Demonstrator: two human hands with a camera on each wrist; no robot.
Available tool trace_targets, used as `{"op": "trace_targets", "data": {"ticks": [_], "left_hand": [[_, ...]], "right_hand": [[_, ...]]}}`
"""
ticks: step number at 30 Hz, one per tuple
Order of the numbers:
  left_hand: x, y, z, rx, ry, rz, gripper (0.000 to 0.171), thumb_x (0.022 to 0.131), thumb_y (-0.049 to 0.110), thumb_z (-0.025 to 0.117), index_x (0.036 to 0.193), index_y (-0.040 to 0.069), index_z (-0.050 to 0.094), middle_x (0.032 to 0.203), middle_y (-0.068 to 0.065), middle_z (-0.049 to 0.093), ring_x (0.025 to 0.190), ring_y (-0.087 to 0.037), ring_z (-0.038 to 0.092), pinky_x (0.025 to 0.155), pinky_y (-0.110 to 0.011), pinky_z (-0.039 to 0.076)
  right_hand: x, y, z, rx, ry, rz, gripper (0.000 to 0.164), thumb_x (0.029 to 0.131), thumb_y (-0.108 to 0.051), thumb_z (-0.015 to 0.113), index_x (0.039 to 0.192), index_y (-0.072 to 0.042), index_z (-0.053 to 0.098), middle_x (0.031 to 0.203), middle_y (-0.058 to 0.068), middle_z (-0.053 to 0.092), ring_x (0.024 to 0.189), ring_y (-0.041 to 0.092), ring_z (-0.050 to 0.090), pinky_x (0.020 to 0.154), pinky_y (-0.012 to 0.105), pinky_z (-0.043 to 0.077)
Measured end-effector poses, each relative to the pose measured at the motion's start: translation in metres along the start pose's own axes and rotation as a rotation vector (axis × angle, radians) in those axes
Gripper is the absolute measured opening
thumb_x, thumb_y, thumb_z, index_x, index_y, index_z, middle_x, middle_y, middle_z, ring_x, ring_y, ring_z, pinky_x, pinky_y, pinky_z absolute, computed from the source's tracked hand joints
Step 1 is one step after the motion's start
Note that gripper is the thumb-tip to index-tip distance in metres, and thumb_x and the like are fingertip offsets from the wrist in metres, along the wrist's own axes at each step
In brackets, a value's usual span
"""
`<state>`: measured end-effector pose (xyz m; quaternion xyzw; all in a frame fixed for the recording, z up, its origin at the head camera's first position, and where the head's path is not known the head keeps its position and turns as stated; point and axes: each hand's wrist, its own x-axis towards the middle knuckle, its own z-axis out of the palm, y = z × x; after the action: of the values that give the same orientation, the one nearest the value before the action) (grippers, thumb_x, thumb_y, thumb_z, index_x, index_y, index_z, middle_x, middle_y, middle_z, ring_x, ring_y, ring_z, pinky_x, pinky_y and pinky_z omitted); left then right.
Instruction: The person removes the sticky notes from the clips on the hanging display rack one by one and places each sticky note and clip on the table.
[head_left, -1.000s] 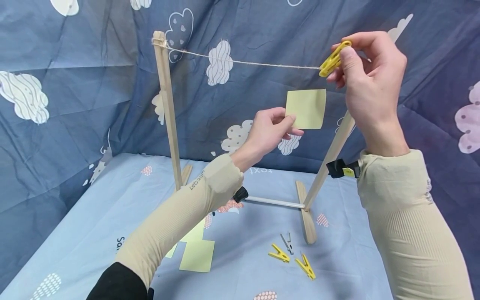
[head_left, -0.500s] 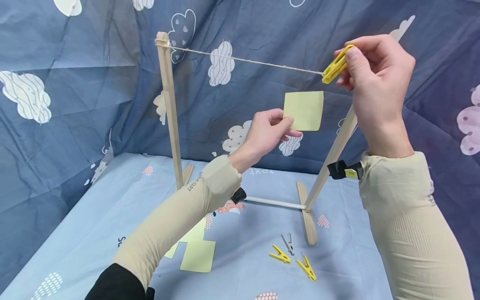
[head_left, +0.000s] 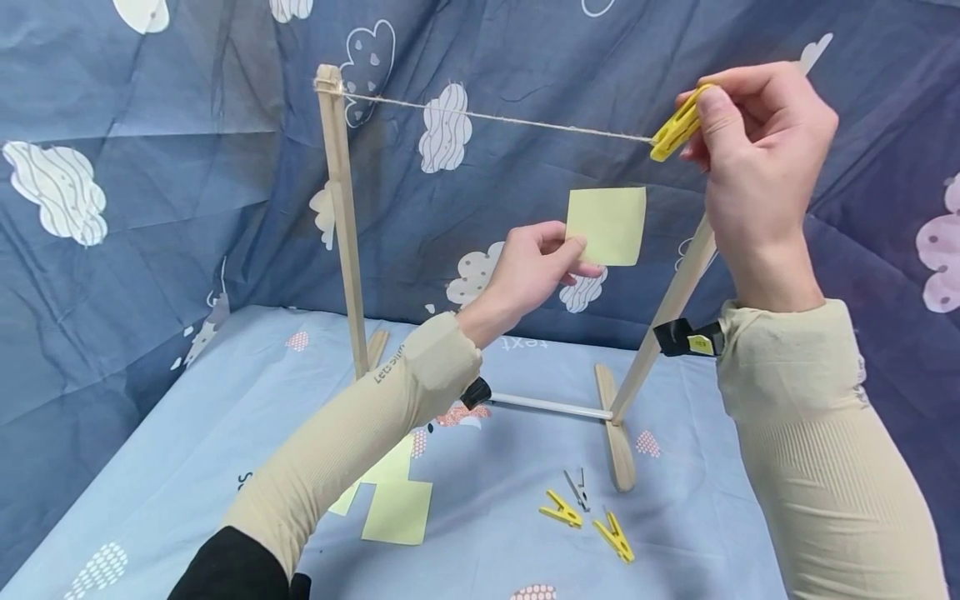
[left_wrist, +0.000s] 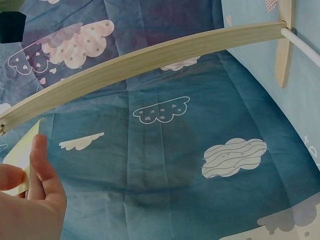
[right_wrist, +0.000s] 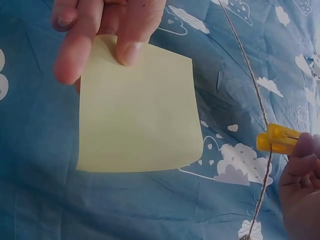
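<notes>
My left hand (head_left: 528, 271) pinches a square pale-yellow sticky note (head_left: 609, 227) by its lower left corner, thumb in front. In the right wrist view that note (right_wrist: 140, 110) faces the camera, apart from the string (right_wrist: 245, 55). Up at the right, my right hand (head_left: 772, 167) pinches a yellow plastic clothespin (head_left: 678, 123) between thumb and fingers. The clothespin's tip is at the string, which runs taut from the left post. Seen from the right wrist, the string crosses the tip of the clothespin (right_wrist: 282, 140). The note hangs below and left of the clothespin.
A wooden left post (head_left: 343, 217) and a right post (head_left: 667, 308) bear the string, joined low down by a white rod (head_left: 551, 406). Two yellow clothespins (head_left: 613, 537) and grey metal pieces (head_left: 577, 490) lie on the light-blue cloth. More sticky notes (head_left: 397, 512) lie at left.
The left hand has lowered the note slightly and drawn it a little left, farther from the clothespin. The right hand has dipped and risen slightly with the clothespin, staying at the string.
</notes>
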<state>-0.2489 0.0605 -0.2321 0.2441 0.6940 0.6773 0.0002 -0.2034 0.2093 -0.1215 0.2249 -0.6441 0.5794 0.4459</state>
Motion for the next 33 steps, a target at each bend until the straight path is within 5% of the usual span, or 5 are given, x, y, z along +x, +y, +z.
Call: {"op": "trace_targets", "data": {"ticks": [8, 17, 33], "left_hand": [[-0.001, -0.002, -0.001, -0.009, -0.003, -0.002, 0.019, 0.098, 0.015, 0.052, 0.106, 0.006, 0.067, 0.092, -0.010, 0.075, 0.086, -0.018, 0.074, 0.071, -0.024, 0.055], [-0.001, 0.000, -0.003, -0.018, -0.003, -0.031, 0.019, 0.098, 0.014, 0.052, 0.107, 0.006, 0.067, 0.092, -0.010, 0.075, 0.084, -0.015, 0.074, 0.070, -0.024, 0.055], [-0.002, -0.004, -0.007, -0.033, 0.010, -0.016, 0.018, 0.097, 0.013, 0.054, 0.106, 0.004, 0.067, 0.089, -0.012, 0.075, 0.081, -0.014, 0.073, 0.069, -0.024, 0.054]], "right_hand": [[0.001, -0.007, 0.004, -0.013, -0.002, 0.043, 0.010, 0.091, 0.001, 0.060, 0.088, -0.002, 0.069, 0.082, 0.004, 0.070, 0.056, 0.011, 0.051, 0.060, 0.017, 0.045], [0.009, 0.011, 0.001, -0.153, -0.046, -0.138, 0.013, 0.094, -0.004, 0.058, 0.092, -0.011, 0.069, 0.087, -0.002, 0.071, 0.059, 0.011, 0.054, 0.063, 0.019, 0.048], [0.005, 0.011, 0.001, -0.184, -0.044, -0.152, 0.010, 0.094, -0.008, 0.059, 0.096, -0.012, 0.068, 0.090, -0.002, 0.071, 0.061, 0.010, 0.055, 0.064, 0.018, 0.048]]}}
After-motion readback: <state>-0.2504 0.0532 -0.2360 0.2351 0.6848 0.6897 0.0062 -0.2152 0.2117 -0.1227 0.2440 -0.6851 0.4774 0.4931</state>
